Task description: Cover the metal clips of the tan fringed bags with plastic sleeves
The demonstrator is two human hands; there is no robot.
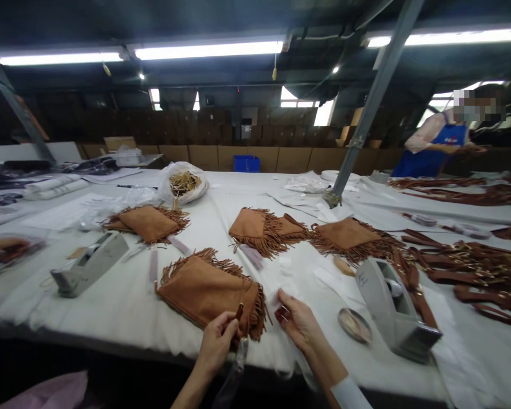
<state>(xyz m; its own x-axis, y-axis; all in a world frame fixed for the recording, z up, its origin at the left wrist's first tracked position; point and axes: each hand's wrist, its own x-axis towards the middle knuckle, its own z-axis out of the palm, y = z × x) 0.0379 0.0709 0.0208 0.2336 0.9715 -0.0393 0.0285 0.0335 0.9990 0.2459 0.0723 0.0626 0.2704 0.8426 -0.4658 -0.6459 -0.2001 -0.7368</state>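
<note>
A brown fringed suede bag point(204, 287) lies flat at the near edge of the table. My left hand point(216, 342) is closed in a pinch on a small brown leather tab point(239, 311) at the bag's near right corner. Below that corner hangs a plastic-wrapped strip point(238, 363). To the right of the bag, apart from it, my right hand point(298, 322) has curled fingers. A small shiny piece point(284, 313) shows at its fingertips, too small to name.
Tape dispensers point(394, 312) point(89, 267) flank the work area. More fringed bags point(151, 222) lie farther back, near a plastic bag of tan pieces point(183, 183). Brown straps point(472, 261) pile up at right. A metal post point(372, 96) rises from the table; a person in a blue apron point(447, 139) stands beyond.
</note>
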